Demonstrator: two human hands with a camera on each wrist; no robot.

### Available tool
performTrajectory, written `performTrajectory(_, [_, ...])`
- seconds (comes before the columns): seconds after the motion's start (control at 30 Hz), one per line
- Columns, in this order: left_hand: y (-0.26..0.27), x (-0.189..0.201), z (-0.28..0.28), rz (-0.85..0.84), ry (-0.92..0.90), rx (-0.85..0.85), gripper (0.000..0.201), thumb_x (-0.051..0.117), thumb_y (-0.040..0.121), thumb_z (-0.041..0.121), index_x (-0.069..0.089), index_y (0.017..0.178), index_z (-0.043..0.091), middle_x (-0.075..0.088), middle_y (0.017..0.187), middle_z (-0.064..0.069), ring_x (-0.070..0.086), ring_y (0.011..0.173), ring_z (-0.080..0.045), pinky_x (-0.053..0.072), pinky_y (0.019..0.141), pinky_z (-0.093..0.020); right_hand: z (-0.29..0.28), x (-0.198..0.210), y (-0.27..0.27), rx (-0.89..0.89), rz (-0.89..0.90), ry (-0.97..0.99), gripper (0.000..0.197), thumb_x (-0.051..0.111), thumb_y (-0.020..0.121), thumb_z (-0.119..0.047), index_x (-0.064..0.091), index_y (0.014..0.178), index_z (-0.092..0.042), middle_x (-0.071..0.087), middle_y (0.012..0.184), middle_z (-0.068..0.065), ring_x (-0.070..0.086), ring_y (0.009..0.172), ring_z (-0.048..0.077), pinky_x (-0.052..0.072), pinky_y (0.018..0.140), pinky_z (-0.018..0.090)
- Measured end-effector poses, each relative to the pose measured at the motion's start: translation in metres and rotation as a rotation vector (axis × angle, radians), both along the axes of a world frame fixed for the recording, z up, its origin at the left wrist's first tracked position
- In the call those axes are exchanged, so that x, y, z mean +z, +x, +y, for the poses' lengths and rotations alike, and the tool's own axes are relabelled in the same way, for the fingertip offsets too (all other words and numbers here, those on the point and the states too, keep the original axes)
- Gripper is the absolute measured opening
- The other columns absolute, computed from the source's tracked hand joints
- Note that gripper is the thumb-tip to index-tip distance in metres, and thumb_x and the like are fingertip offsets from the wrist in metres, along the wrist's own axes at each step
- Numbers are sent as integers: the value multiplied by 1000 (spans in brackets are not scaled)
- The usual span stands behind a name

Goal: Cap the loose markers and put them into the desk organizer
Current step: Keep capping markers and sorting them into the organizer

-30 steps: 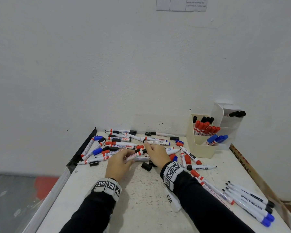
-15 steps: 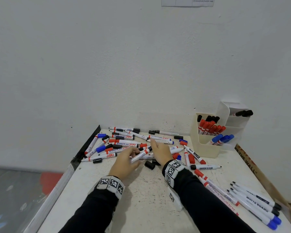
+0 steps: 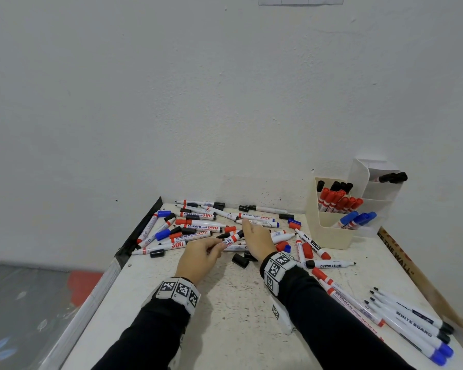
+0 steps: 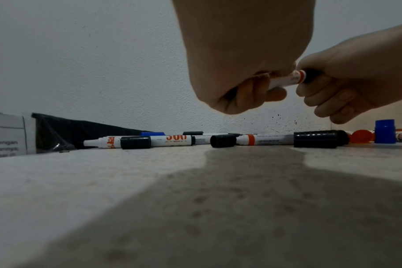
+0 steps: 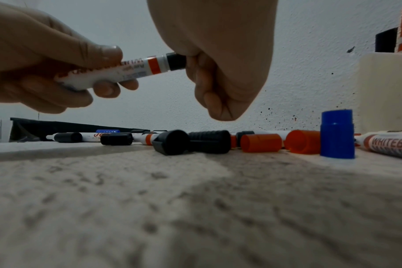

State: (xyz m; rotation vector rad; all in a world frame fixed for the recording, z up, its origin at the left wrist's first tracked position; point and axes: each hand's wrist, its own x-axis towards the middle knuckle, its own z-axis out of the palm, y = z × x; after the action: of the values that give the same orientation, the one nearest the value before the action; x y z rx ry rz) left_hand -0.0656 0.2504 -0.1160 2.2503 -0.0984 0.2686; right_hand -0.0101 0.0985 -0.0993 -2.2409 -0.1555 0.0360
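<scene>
At the far half of the white table [image 3: 233, 316], seen from the head camera, the left hand [image 3: 198, 256] holds a white marker with a red band [image 3: 231, 238] by its barrel, fingers curled round it, just above the scattered markers. The right hand [image 3: 257, 237] meets the marker's far end, where a black cap [image 3: 240, 233] sits. Two loose black caps [image 3: 241, 260] lie just beside the right wrist. The cream desk organizer [image 3: 329, 231] stands well apart at the far right, holding red, black and blue markers. A row of uncapped white markers [image 3: 412, 324] lies near the right edge.

From the left wrist camera, the left hand [image 4: 239, 59] is clamped on the marker [image 4: 287, 79], which is raised clear of the table. The right hand [image 4: 351, 79] grips its black-capped end, fingers curled.

From the right wrist camera, the right hand [image 5: 218, 59] closes round the black cap [image 5: 176, 60], which sits on the marker [image 5: 117, 71] just past the red band; whether it is fully seated cannot be told. The left hand [image 5: 39, 59] pinches the barrel between thumb and fingers. Below, loose black, red and blue caps [image 5: 259, 142] rest on the table.
</scene>
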Motion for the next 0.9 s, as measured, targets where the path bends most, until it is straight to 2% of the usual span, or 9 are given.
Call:
performTrajectory(0.07, [-1,1,-1,19,-53,-24,17,53,93,24,66,83,20,58,62,6,46,52,-4,41,50,-11,0,2,-1,12,-9,15,40,30,102,-26,34,62,-25,38,64,-6,32,58,2,25,57,10])
performTrajectory(0.13, [-1,2,-1,46,-101,-28,24,53,94,24,65,75,15,55,59,4,43,51,-4,39,49,-11,2,4,-3,27,-24,36,40,29,102,-27,35,62,-25,39,64,-5,34,58,3,26,57,11])
performTrajectory(0.23, [-1,3,-2,130,-170,-44,33,50,95,29,65,74,7,53,58,0,40,45,-5,37,50,-17,4,7,-7,88,-12,72,42,27,102,-27,34,61,-22,35,60,-3,33,56,10,31,60,27])
performTrajectory(0.27, [-1,3,-3,167,-210,-45,34,49,95,30,65,77,6,52,58,0,39,42,-4,35,48,-18,5,7,-8,105,-7,91,42,27,102,-28,33,61,-21,33,60,-2,32,55,12,30,61,28])
performTrajectory(0.4, [-2,4,-3,304,-352,-55,35,44,97,34,67,89,8,49,56,2,31,36,-5,27,37,-18,6,8,-10,111,-26,158,43,28,102,-29,32,60,-19,30,58,-1,29,54,12,26,53,25])
performTrajectory(0.63, [-6,10,-3,417,-509,-99,35,43,97,36,66,86,12,47,50,5,29,34,-6,23,34,-16,5,8,-14,130,-52,229,40,30,102,-30,37,64,-19,32,58,-3,30,54,10,28,55,24])
performTrajectory(0.73, [-4,9,-4,402,-514,-87,39,43,96,36,65,90,5,48,51,4,29,34,-6,23,35,-16,5,8,-14,127,-57,250,38,30,102,-31,39,66,-18,32,59,-3,31,54,10,28,54,23])
performTrajectory(0.83, [-1,5,-5,328,-501,-82,49,46,95,37,60,94,-11,47,60,-6,30,36,-9,24,37,-18,5,7,-13,121,-77,266,37,31,101,-31,41,69,-18,33,60,-3,32,55,9,29,54,21])
performTrajectory(0.9, [-1,4,-5,271,-494,-63,45,48,94,35,64,85,-6,52,63,-9,34,39,-11,28,41,-20,5,5,-11,110,-100,257,36,33,101,-31,42,68,-19,33,59,-5,32,55,9,30,55,21])
